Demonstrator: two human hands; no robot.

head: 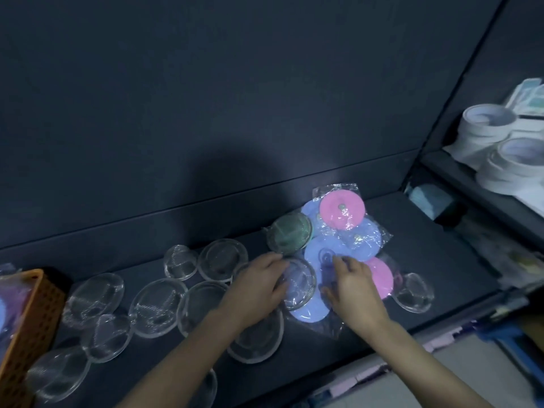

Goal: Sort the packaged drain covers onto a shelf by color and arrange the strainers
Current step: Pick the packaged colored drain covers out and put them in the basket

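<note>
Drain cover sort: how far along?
Early. Done: clear strainers lie spread over the shelf at left. In hand: the left hand grips one strainer at the pile's edge; the right hand rests on a blue cover. Left: pink covers and blue ones share one mixed pile, and the orange basket seems to hold more packets.

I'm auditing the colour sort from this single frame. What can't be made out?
Head view only:
Orange basket: cut off by the left edge, contents blurred.
Clear strainer: partly covered by the left hand; grip unreadable.
Blue drain cover and pink drain cover: partly under the right hand.
White tape rolls: cut by the right edge, blurred.
</note>
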